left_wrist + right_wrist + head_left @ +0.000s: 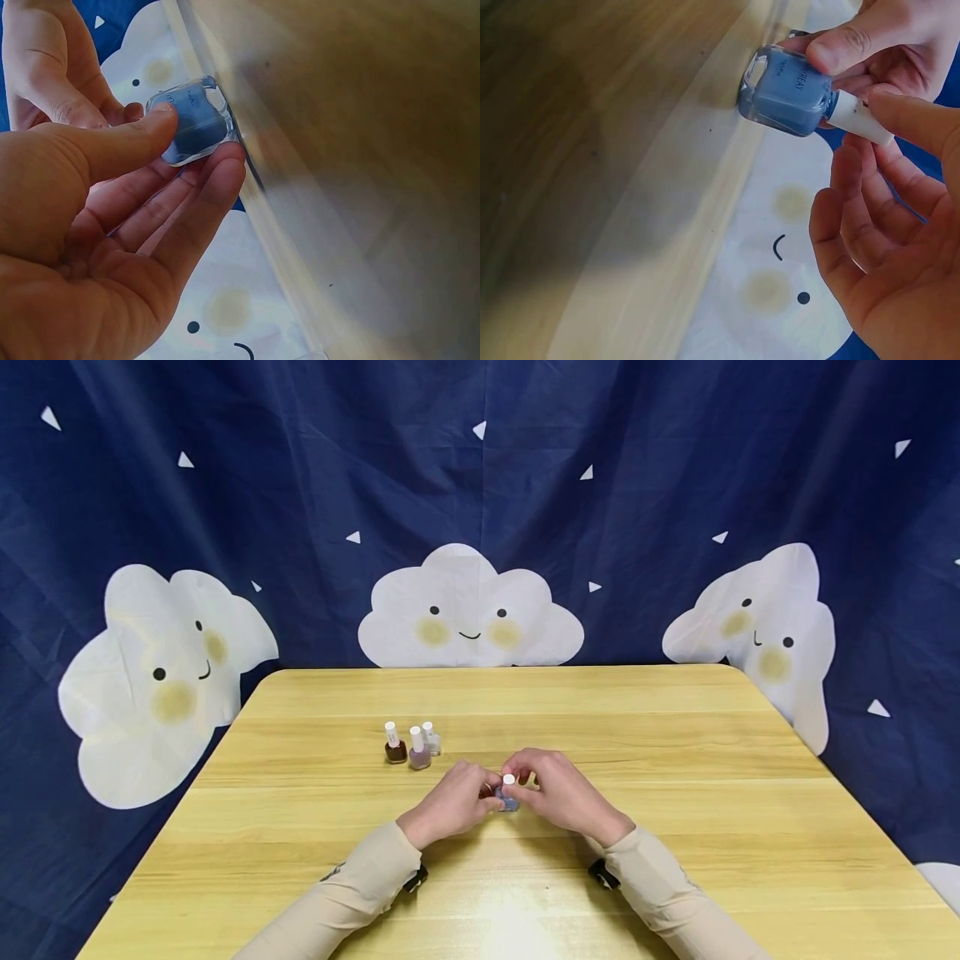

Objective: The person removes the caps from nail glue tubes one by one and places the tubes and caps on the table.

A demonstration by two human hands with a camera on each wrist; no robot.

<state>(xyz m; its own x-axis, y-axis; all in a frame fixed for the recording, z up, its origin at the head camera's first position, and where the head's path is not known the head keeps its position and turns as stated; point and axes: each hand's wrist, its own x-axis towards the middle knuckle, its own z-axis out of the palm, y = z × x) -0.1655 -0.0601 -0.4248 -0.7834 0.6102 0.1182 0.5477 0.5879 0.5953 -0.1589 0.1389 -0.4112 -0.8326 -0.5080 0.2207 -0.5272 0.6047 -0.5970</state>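
Your left hand (pixel 459 803), at nine o'clock of the blue bottle (pixel 787 90), is clamped on its body, thumb against fingers. Your right hand (pixel 561 789), at three o'clock, pinches the white cap (pixel 861 118) on its neck. The bottle sits upright between your hands, near the middle of the counter (pixel 675 760). At ten o'clock from it stand the brown bottle (pixel 395 752), lilac bottle (pixel 420 757) and pale bottle (pixel 434 744).
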